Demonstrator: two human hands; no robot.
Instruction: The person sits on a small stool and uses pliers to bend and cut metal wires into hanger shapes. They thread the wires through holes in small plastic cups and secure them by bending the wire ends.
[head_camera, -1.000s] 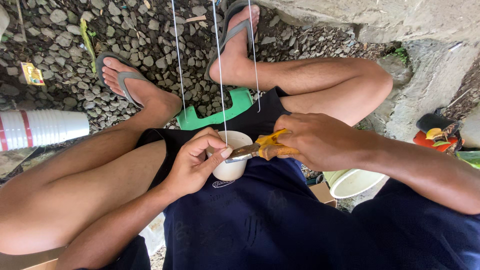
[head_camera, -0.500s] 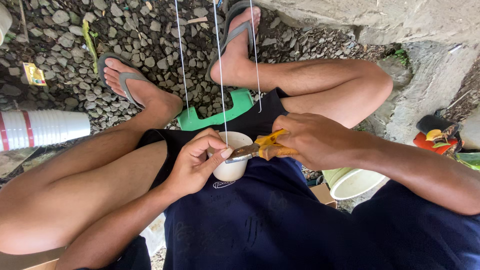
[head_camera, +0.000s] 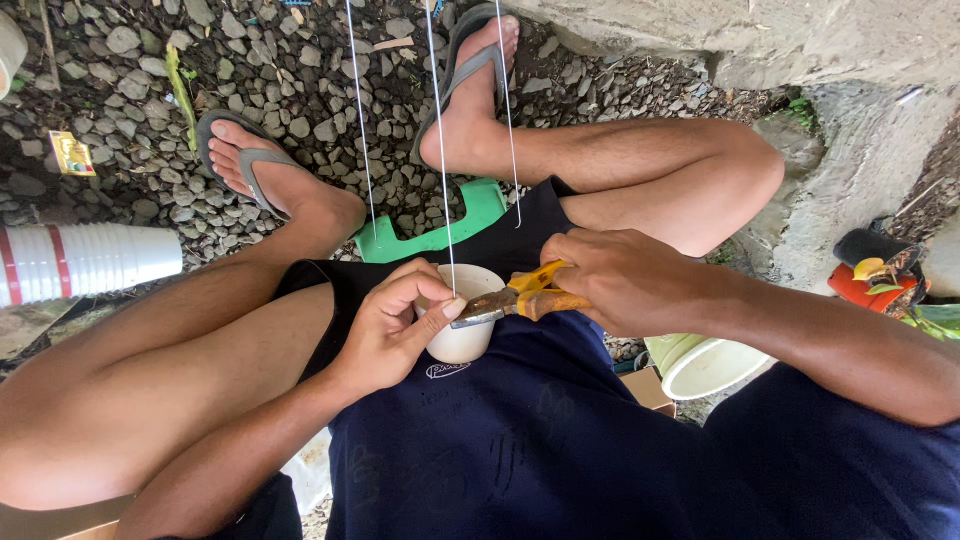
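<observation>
Pliers on the cup rim
Left hand grips upright white cup, contents unseen; right hand clenches yellow-handled pliers, lying crosswise, nose pointing left

The ground is covered in small grey stones. On it lie a stack of white cups on its side, a green plastic stool, a yellow packet and two feet in grey flip-flops.
</observation>
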